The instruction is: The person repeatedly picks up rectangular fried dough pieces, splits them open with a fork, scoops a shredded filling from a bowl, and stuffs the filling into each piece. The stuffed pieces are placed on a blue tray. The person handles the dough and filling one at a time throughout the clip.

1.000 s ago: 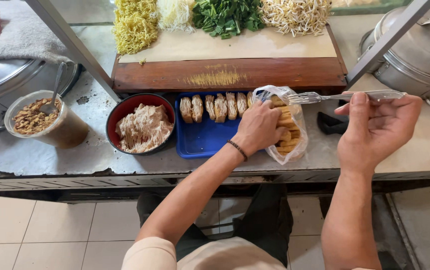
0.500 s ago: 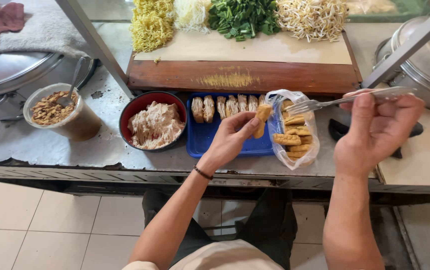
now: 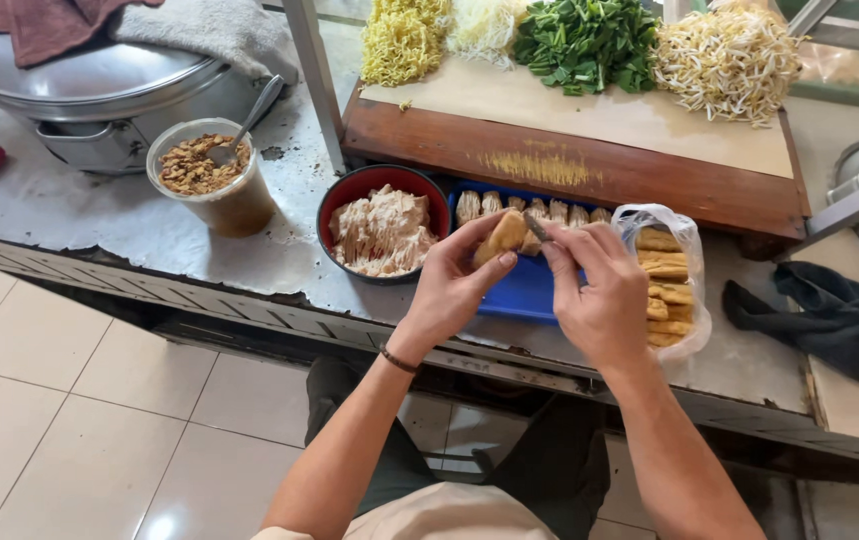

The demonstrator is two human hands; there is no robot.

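A tofu puff point(image 3: 502, 238) is held up in the fingers of the left hand point(image 3: 452, 285), closed around its lower half, just above the near edge of the blue tray point(image 3: 524, 290). The right hand point(image 3: 601, 292) is closed on a thin metal tool point(image 3: 536, 227), its tip set against the top of the puff; whether it is a fork or a knife cannot be told, since most of it is hidden in the fist. A dark band is worn on the left wrist.

The tray is set on the worn metal counter point(image 3: 99, 215), with a row of filled puffs point(image 3: 529, 208) lined along its far side. Touching the tray's left edge, a red bowl point(image 3: 349, 190) of pale shredded filling is seen. Just right of the tray, a clear plastic bag point(image 3: 664, 275) of more puffs stands open, partly hidden behind the right hand.

Farther left, a plastic tub point(image 3: 211, 190) of brown crumbs with a spoon in it stands near a large steel pot point(image 3: 89, 90), its lid draped with cloths. Behind the tray, a wooden board point(image 3: 569, 150) carries yellow noodles point(image 3: 404, 40), greens point(image 3: 584, 40) and bean sprouts point(image 3: 724, 60). A dark cloth point(image 3: 829, 315) lies on the counter, well right of the bag.
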